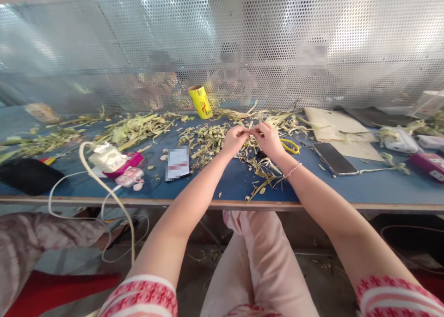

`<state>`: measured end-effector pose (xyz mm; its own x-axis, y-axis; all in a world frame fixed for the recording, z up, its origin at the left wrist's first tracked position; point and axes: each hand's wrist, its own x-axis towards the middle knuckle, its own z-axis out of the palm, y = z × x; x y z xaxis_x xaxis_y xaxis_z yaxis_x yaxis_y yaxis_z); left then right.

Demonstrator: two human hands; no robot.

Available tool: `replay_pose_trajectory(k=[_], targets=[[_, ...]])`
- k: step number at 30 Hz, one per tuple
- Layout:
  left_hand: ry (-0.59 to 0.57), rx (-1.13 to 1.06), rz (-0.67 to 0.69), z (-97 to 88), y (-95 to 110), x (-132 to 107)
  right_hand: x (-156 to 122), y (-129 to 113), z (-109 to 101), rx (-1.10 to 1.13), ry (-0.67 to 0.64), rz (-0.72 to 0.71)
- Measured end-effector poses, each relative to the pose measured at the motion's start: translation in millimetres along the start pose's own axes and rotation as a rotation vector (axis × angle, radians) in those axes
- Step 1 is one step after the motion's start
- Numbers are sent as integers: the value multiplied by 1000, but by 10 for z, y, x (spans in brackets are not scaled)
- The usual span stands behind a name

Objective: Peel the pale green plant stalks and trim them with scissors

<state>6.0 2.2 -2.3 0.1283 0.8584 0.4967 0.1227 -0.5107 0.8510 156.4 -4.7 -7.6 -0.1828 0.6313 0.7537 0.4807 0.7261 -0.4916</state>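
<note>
My left hand [236, 138] and my right hand [268, 139] meet fingertip to fingertip over the middle of the table. Both have thumb and fingers pinched together; whatever lies between them is too small to make out. Beneath and around them spreads a heap of pale green, dried-looking plant strips [208, 140]. A yellow loop [290, 147], perhaps a handle, lies just right of my right hand. Behind my hands, a yellow cardboard tube [200, 102] stands tilted near the perforated panel.
A perforated metal panel [270, 39] rises along the blue table's back edge. On the right lie a phone [335, 159] and flat brown cardboard [336, 125]. Left are a power strip [123, 165] with a cable, more stalks [142, 125] and a black pouch [29, 176]. Another person's leg [45, 234] shows below.
</note>
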Motion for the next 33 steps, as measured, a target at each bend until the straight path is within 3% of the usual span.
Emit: replay_pose_trajectory(k=[14, 19, 23, 28, 33], targets=[[8, 38, -20, 24, 30, -11, 36, -32, 36, 200, 50, 281], [31, 2, -66, 5, -9, 16, 66, 74, 21, 98, 122, 275], [74, -50, -90, -28, -34, 39, 76, 120, 2, 104, 31, 344], [96, -70, -118, -46, -69, 63, 74, 69, 14, 304, -40, 474], [84, -91, -131, -40, -117, 76, 96, 45, -27, 366, -8, 427]])
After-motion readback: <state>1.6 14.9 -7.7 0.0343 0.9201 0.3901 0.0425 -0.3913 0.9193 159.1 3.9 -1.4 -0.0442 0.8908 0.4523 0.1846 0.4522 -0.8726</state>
